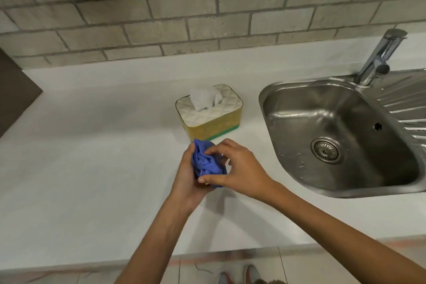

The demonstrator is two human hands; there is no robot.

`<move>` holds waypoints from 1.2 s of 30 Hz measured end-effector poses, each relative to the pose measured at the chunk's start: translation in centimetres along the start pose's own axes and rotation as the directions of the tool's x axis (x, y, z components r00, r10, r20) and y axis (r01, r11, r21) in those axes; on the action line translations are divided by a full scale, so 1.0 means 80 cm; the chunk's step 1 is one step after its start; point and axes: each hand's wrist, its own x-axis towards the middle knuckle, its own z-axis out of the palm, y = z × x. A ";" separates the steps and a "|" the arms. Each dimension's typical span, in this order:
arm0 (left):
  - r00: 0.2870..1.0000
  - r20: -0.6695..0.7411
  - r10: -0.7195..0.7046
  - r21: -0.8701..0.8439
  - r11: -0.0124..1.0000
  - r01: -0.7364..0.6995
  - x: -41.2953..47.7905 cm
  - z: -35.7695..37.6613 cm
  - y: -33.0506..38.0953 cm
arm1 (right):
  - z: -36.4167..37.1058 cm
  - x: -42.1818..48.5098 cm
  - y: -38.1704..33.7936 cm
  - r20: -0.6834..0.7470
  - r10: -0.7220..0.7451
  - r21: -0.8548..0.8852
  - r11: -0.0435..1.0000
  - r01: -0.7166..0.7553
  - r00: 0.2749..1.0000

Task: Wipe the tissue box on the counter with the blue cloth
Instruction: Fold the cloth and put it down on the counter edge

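Observation:
The tissue box (215,127) stands on the white counter (92,157), yellow-sided with a green base strip and a quilted white lid; a white tissue (205,98) sticks up from its slot. Just in front of the box, both hands hold a crumpled blue cloth (206,162) above the counter. My left hand (186,180) cups it from the left and below. My right hand (239,168) pinches it from the right with thumb and fingers. The cloth's upper edge overlaps the box's near bottom corner in view; I cannot tell whether they touch.
A stainless steel sink (341,136) with a drain and ribbed drainboard lies to the right, its tap (380,55) at the back. A grey brick wall (184,18) runs behind the counter. A dark panel (16,90) sits at the left edge. Floor tiles and shoes show below the counter's front edge.

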 end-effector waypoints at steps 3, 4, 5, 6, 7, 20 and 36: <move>0.998 0.048 -0.035 0.080 0.996 0.031 0.002 0.010 -0.013 | -0.016 -0.012 0.015 -0.017 0.104 0.114 0.988 -0.102 0.994; 0.997 0.060 -0.044 0.081 0.996 0.039 0.002 0.017 -0.018 | -0.021 -0.016 0.021 -0.016 0.133 0.145 0.981 -0.129 0.991; 0.996 0.074 -0.053 0.074 0.996 0.047 0.002 0.023 -0.024 | -0.027 -0.021 0.026 -0.016 0.153 0.167 0.975 -0.149 0.988; 0.994 0.089 -0.061 0.064 0.996 0.056 0.002 0.030 -0.031 | -0.032 -0.026 0.031 -0.028 0.164 0.172 0.973 -0.157 0.986; 0.993 0.097 -0.071 0.055 0.996 0.066 0.003 0.036 -0.037 | -0.037 -0.031 0.036 -0.046 0.167 0.169 0.973 -0.157 0.985; 0.999 -0.018 -0.026 0.385 0.922 0.031 0.010 0.094 -0.115 | -0.139 -0.126 0.107 -0.188 0.623 0.708 0.621 -0.335 0.759; 0.903 -0.060 0.426 0.944 0.317 -0.087 0.005 0.127 -0.216 | -0.196 -0.254 0.207 -0.218 0.760 -0.048 0.619 -0.784 0.613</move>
